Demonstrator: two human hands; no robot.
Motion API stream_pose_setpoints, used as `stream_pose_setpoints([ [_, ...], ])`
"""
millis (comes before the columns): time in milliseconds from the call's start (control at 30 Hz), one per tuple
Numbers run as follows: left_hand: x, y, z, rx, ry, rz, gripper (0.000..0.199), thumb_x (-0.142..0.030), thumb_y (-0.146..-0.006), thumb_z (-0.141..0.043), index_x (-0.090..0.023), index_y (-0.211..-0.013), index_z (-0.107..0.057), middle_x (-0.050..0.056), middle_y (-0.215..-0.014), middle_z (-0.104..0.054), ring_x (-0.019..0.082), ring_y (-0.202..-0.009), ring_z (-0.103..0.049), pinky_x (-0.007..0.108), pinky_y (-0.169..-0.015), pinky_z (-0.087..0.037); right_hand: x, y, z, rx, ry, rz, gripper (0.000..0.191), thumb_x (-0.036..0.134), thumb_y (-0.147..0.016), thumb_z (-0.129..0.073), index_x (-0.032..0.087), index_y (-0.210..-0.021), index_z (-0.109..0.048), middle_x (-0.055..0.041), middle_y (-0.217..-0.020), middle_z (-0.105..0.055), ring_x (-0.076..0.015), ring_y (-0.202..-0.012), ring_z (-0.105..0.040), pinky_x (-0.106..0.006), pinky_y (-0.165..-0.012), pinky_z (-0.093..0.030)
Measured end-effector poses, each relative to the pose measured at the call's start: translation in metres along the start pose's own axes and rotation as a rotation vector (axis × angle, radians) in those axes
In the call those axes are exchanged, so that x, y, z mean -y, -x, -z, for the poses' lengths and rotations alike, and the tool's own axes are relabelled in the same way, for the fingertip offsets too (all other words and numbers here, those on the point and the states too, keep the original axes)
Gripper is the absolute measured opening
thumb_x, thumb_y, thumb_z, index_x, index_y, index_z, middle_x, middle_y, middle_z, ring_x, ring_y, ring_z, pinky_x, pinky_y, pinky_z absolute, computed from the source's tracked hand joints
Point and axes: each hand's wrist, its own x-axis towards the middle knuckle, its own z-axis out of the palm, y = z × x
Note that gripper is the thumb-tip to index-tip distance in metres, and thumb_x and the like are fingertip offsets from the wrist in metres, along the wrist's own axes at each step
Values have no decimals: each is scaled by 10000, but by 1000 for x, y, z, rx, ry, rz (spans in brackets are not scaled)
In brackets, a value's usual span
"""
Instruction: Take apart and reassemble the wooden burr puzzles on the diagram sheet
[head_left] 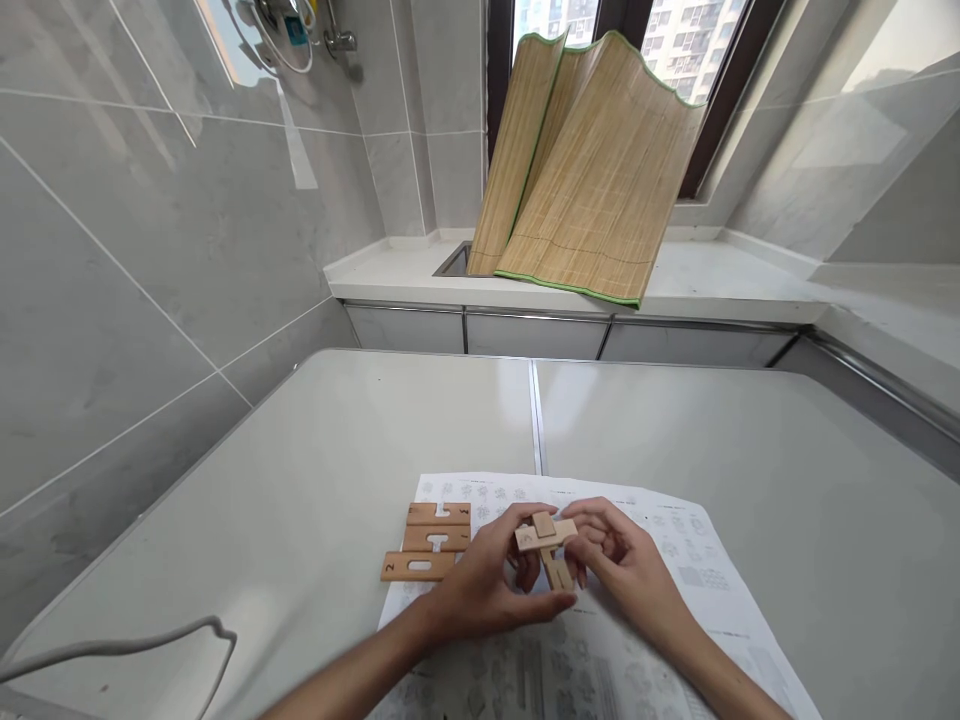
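Observation:
Pale wooden interlocking puzzle pieces (545, 536) are fitted together crosswise, one with a dark number on it. My left hand (499, 570) is closed round them from the left, its thumb under the lower end. At the right end of the crosspiece, my right hand (619, 560) is closed, with thumb and forefinger against the wood; its other fingers curl in. Left of my hands lie three darker flat wooden pieces (437, 538), notched or slotted and marked with numbers. My left hand partly covers the nearest one. Beneath everything is a printed instruction sheet (720, 610).
The white table (315, 480) has a seam down its middle. A grey cable or rod (112, 648) crosses its left front corner. Behind stands a counter (390, 285) with a sink edge and a folded bamboo mat (592, 170) against the window. Grey tiled walls flank the table.

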Motion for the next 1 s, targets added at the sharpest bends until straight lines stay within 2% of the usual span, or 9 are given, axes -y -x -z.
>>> stream_pose_setpoints([
  [133, 3, -4, 4, -72, 176, 34, 545, -420, -889, -754, -226, -1356, -550, 66, -1099, -640, 175, -899, -620, 272, -769, -497, 1, -2, 3, -68, 4, 41, 446, 553, -984, -624, 262, -1310, -535, -60, -1046, -719, -151, -598, -638, -311, -576, -541],
  [300, 9, -12, 8, -203, 326, 63, 549, -526, -903, -720, -176, -1302, -580, -9, -819, -583, 120, -673, -526, 252, -661, -452, -3, -5, 12, -139, 390, 130, 316, 504, -1001, -610, 250, -1188, -632, -62, -997, -703, -202, -772, -652, -347, -739, -563],
  [400, 9, -13, 8, -247, 332, 73, 577, -536, -885, -737, -166, -1300, -584, -5, -817, -585, 128, -692, -539, 257, -676, -463, -7, -6, 17, -79, 621, 276, 258, 441, -1009, -601, 280, -1202, -662, -83, -1127, -685, -255, -948, -665, -397, -852, -568],
  [500, 10, -11, 8, -258, 341, 65, 578, -525, -869, -762, -194, -1309, -585, 51, -1011, -644, 178, -882, -621, 272, -758, -505, -9, -6, 19, 39, 722, 385, 339, 378, -1013, -606, 335, -1350, -619, -91, -1376, -610, -306, -1237, -602, -458, -1003, -542],
  [600, 13, -10, 9, -250, 332, 53, 568, -503, -875, -766, -220, -1330, -575, 76, -1161, -653, 220, -1058, -636, 303, -863, -527, -8, -5, 17, 159, 768, 448, 434, 324, -1026, -597, 381, -1453, -547, -67, -1463, -583, -319, -1364, -514, -520, -1103, -484],
  [667, 16, -10, 9, -250, 306, 51, 576, -486, -881, -767, -224, -1351, -563, 84, -1181, -659, 231, -1092, -637, 322, -899, -528, -6, -4, 14, 222, 785, 470, 428, 293, -1038, -575, 388, -1454, -548, -62, -1396, -639, -319, -1328, -537, -527, -1078, -499],
  [800, 16, -10, 9, -230, 264, 47, 563, -449, -897, -760, -228, -1367, -543, 86, -1195, -653, 230, -1092, -642, 342, -937, -523, -6, -2, 11, 257, 813, 437, 292, 279, -1065, -505, 341, -1312, -646, -82, -1180, -704, -297, -1095, -647, -469, -903, -567],
  [900, 10, -8, 9, -214, 228, 45, 550, -434, -914, -744, -233, -1377, -526, 87, -1224, -642, 238, -1135, -636, 347, -975, -512, -8, -4, 14, 162, 765, 374, 241, 321, -1074, -472, 298, -1206, -672, -96, -1156, -698, -279, -995, -678, -427, -821, -573],
  [1000, 5, -7, 9, -217, 168, 54, 564, -428, -933, -720, -240, -1414, -493, 98, -1269, -632, 251, -1165, -630, 336, -953, -517, -8, -7, 19, 3, 623, 231, 222, 427, -1047, -539, 276, -1144, -670, -90, -1085, -731, -269, -909, -701, -395, -770, -571],
])
